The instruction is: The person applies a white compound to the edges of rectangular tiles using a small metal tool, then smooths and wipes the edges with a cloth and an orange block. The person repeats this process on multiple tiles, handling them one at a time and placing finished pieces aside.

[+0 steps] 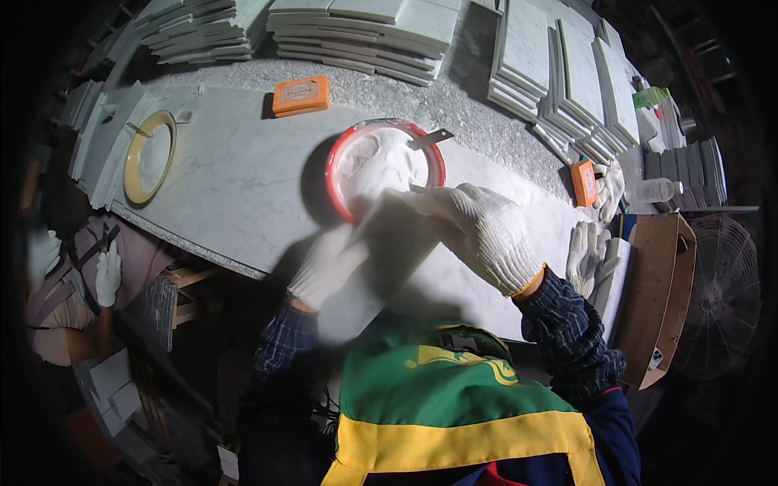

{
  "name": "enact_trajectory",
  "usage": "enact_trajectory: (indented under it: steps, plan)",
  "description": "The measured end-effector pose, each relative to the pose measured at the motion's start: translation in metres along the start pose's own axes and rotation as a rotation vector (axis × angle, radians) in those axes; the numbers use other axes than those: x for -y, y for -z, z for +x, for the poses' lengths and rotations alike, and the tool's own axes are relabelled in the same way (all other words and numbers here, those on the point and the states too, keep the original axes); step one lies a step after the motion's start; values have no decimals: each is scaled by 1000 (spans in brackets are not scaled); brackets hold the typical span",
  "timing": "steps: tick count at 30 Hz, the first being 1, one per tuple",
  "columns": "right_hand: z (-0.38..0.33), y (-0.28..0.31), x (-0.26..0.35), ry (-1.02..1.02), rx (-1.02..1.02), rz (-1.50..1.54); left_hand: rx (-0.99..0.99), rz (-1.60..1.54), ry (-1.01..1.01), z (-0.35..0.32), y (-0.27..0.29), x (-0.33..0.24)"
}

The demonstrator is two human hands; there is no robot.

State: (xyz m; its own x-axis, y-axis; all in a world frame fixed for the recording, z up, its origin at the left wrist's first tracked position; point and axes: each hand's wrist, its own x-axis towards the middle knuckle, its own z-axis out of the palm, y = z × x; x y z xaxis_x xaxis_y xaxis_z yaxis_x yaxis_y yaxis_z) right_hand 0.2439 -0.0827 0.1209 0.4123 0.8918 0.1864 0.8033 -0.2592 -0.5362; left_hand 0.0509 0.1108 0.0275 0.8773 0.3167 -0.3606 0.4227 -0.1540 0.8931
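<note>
Green-and-yellow cloth apron (462, 405) is closest to the camera, filling the bottom middle. Past it, a flat, pale grey slab (395, 241) sits between the two hands, just right of the white-knit-gloved left hand (328, 263) and up against the fingers of the white-knit-gloved right hand (485, 235). Left one looks closed on the slab's left edge, reaching up and forward from a dark checked sleeve (285, 338). Right one angles in from the lower right, wrist bent, fingers curled together pointing left at the slab's upper end; can't tell if it's actually gripping, shadow's too heavy. Right behind the slab is a round red-rimmed bowl (331, 174) of white paste-like stuff (385, 166), with a flat metal blade (432, 139) across its rim.
</note>
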Motion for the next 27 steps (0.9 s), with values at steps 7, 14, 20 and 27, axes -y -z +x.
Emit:
enact_trajectory:
  steps: [7, 14, 20, 27]
  plan:
    - [-2, 5, 3, -31, 42, -35, 20, 9, 43, 0, 1, -2]
    - [-4, 2, -1, 6, 14, -23, 11, 11, 31, 0, 1, -5]
    - [-3, 1, 0, -12, 27, -26, 3, 19, 35, -2, 2, -7]
    - [-6, 6, 2, -31, 35, -48, 7, 6, 30, 0, 1, -6]
